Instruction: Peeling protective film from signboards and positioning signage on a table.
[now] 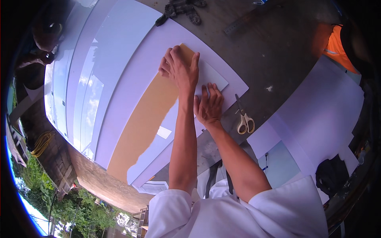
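Note:
A long tan strip of paper or card (141,123) with one ragged edge lies on a narrower white sheet (212,73), over a large pale panel (232,83). Near the strip's far end my left hand (180,71) straddles it, its bent fingers at the left edge and its thumb at the right. What lies under that palm is hidden. My right hand (209,105) rests palm down, fingers stretched out, on the white sheet just right of the strip. Scissors with cream handles (245,121) lie right of the panel, blades partly shut.
Glossy sheets (89,79) reflecting the sky lie on the left. Dark knitted gloves (180,10) and a metal ruler (240,23) are at the back of the dark tabletop (274,51). More pale sheets (317,107), a black bag (331,174) and orange cloth (339,49) are on the right.

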A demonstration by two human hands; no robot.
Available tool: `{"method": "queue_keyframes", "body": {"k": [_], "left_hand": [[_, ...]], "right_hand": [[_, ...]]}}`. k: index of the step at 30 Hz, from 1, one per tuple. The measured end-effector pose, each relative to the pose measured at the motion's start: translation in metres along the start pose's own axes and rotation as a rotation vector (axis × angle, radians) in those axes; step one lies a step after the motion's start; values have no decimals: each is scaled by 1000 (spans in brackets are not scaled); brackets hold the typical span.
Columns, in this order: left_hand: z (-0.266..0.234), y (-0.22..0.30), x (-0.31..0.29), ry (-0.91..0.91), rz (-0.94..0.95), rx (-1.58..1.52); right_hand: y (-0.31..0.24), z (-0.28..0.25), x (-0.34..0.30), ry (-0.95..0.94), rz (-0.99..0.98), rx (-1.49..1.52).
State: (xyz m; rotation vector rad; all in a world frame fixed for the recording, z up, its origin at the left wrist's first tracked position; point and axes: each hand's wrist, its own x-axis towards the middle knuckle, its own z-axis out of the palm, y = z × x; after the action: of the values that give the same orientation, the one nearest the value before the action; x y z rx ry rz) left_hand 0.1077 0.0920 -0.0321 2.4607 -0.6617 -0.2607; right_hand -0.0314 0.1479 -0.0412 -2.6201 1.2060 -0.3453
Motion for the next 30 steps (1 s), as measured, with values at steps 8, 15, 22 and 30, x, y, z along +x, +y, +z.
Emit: {"method": "queue_keyframes", "body": {"k": [8, 15, 22, 30], "left_hand": [[-1, 2, -2, -22, 7, 25], [5, -2, -7, 34, 114, 44], [7, 2, -4, 74, 101, 69], [0, -2, -9, 47, 167, 29]], "right_hand": [[0, 1, 0, 26, 5, -18], [-2, -1, 0, 33, 22, -26], [-1, 1, -2, 44, 20, -31], [0, 2, 0, 45, 22, -33]]}}
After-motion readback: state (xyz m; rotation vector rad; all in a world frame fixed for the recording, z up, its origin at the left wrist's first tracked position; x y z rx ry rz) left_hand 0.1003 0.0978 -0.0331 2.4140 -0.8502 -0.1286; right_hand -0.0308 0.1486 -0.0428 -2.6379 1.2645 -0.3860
